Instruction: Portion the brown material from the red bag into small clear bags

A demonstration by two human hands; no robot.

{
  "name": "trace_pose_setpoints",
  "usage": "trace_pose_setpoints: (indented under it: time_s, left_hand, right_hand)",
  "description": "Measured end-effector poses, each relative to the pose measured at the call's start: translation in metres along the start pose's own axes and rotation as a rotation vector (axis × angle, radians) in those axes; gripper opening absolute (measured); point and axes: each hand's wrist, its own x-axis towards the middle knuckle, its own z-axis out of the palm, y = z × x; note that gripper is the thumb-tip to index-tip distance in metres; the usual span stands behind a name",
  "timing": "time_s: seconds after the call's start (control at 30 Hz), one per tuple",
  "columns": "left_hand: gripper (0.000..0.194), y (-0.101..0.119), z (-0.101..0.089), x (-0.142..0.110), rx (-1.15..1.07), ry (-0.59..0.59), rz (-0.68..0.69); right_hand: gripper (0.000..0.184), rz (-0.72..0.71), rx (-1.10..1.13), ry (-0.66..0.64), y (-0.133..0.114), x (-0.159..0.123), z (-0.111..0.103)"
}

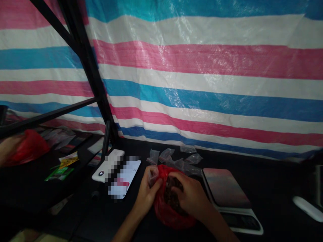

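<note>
Clock centred on the near red bag. Largest first: we note the striped sheet (202,60) hanging across 12 o'clock, then the black table (121,222) below it and the black frame (88,74) rising toward 11. We log a kitchen-type scale (225,188) at 3, just beside the right hand. The red bag (174,220) sits on the table at the clock's centre, its mouth open. Further out, between 9 and 10, we see a second red bag (32,148) with another person's hand (11,148) at it. Our left hand (147,190) is at the near bag's 9 o'clock rim, fingers curled and pinching a clear bag (153,173). Our right hand (191,193) reaches into the mouth from 3, thumb and forefinger apart; we cannot tell whether its hidden fingers grip anything. At 10 lies a phone (131,171), partly pixelated. Loose clear bags (178,164) lie at 12. Smallest: dark pieces (173,196) inside the near bag, too dim to identify.
</note>
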Motion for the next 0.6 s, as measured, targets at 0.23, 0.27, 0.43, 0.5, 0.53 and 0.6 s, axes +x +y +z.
trace_pose_setpoints:
  time_s: [0.23,0.27,0.43,0.5,0.53,0.6]
  left_hand:
    - [0.010,-0.005,-0.006,-0.002,0.481,0.129,0.254]
    - [0.009,-0.006,-0.005,-0.002,0.514,0.108,0.264]
    - [0.015,-0.008,-0.004,-0.003,0.631,0.021,0.229]
    - [0.019,-0.007,-0.003,-0.004,0.655,-0.015,0.242]
    - [0.020,-0.006,-0.003,-0.004,0.661,-0.040,0.255]
    - [0.020,-0.004,-0.002,-0.005,0.669,-0.087,0.272]
  right_hand:
    - [0.036,0.002,0.132,0.042,0.012,0.001,-0.013]
    - [0.034,-0.018,0.163,0.045,0.012,0.001,-0.015]
    - [0.028,-0.121,0.294,0.062,0.004,0.000,-0.018]
    - [0.029,-0.187,0.264,0.075,-0.001,-0.001,-0.016]
    - [0.030,-0.219,0.230,0.073,-0.004,-0.002,-0.013]
    - [0.035,-0.267,0.138,0.059,-0.006,-0.003,-0.007]
